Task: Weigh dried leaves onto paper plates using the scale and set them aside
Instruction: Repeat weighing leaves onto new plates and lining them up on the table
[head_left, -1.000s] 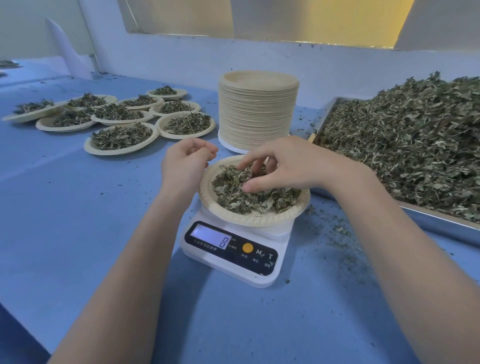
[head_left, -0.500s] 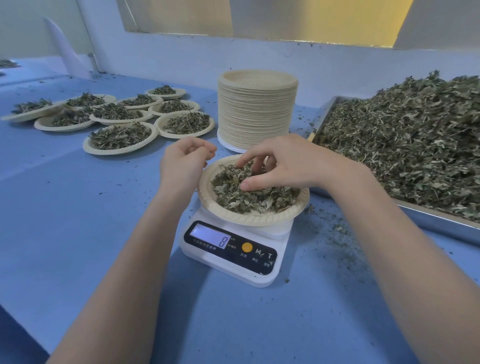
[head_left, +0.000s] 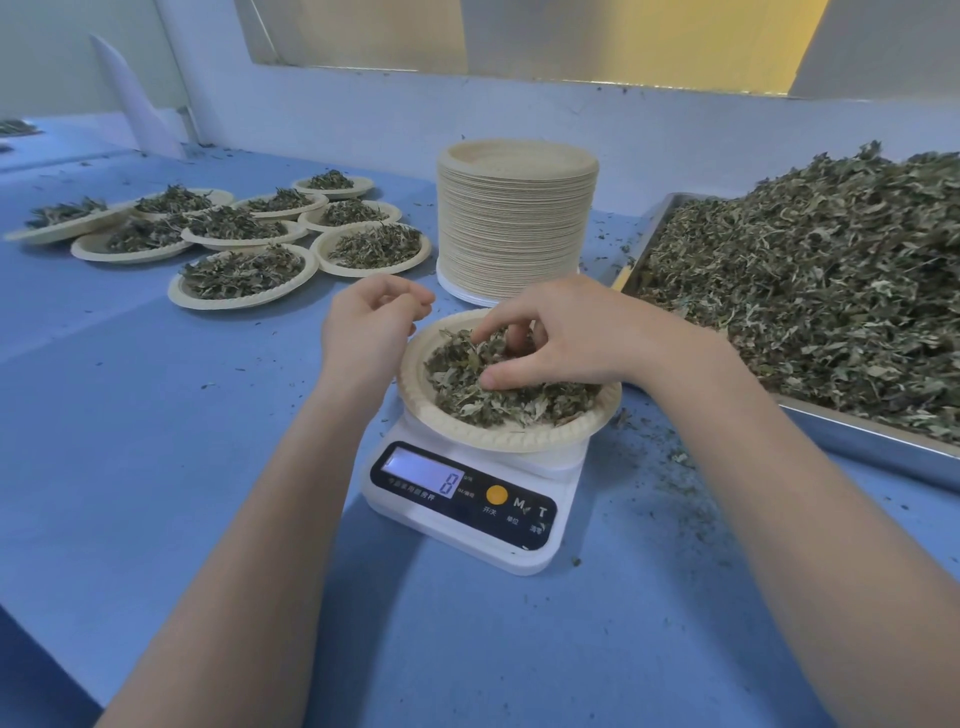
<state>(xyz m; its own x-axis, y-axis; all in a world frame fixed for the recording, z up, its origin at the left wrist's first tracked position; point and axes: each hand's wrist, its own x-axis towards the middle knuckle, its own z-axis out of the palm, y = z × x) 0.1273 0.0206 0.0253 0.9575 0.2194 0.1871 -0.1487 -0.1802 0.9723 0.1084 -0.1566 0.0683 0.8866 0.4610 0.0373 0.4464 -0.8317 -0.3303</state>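
A white digital scale (head_left: 467, 512) stands in the middle of the blue table, its display showing 8. On it rests a paper plate (head_left: 498, 434) holding dried leaves (head_left: 519, 402). My right hand (head_left: 566, 332) is over the plate, fingers and thumb curled down into the leaves and pinching some. My left hand (head_left: 371, 327) hovers at the plate's left rim, fingers loosely curled, holding nothing that shows. A large heap of dried leaves (head_left: 821, 275) fills a metal tray (head_left: 872, 441) on the right.
A tall stack of paper plates (head_left: 517, 218) stands just behind the scale. Several filled plates (head_left: 244, 273) sit grouped at the back left. Leaf crumbs litter the table right of the scale. A wall runs along the back.
Almost nothing differs; my right fingers shifted slightly within the leaves on the plate, and my left hand stayed by the rim.
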